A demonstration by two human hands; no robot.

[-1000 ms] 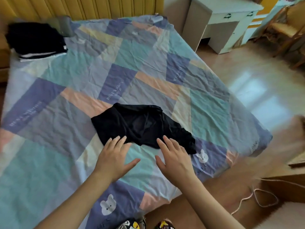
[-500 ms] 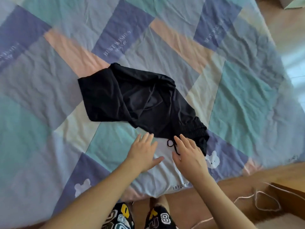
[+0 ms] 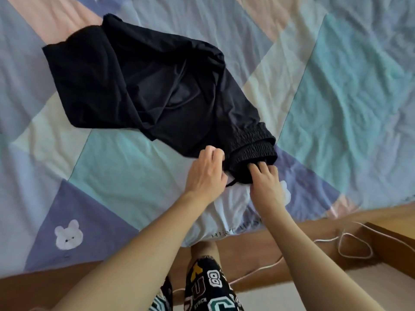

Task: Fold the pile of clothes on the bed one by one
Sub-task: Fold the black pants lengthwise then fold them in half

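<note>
A crumpled pair of black shorts [image 3: 146, 86] lies on the patchwork bed sheet [image 3: 336, 97], its elastic waistband nearest me. My left hand [image 3: 207, 173] grips the left side of the waistband, fingers curled into the cloth. My right hand [image 3: 265, 178] has its fingertips tucked into the waistband opening at the right. A black drawstring end shows between the two hands.
The bed's near edge runs along the bottom, with a wooden floor below it. A white cable [image 3: 345, 243] loops on the floor at the right beside a wooden piece of furniture [image 3: 390, 245]. My patterned shorts [image 3: 208, 286] and legs stand against the bed.
The view has dropped closer to the bed. Both hands moved forward from the bare sheet onto the waistband and took hold of it.
</note>
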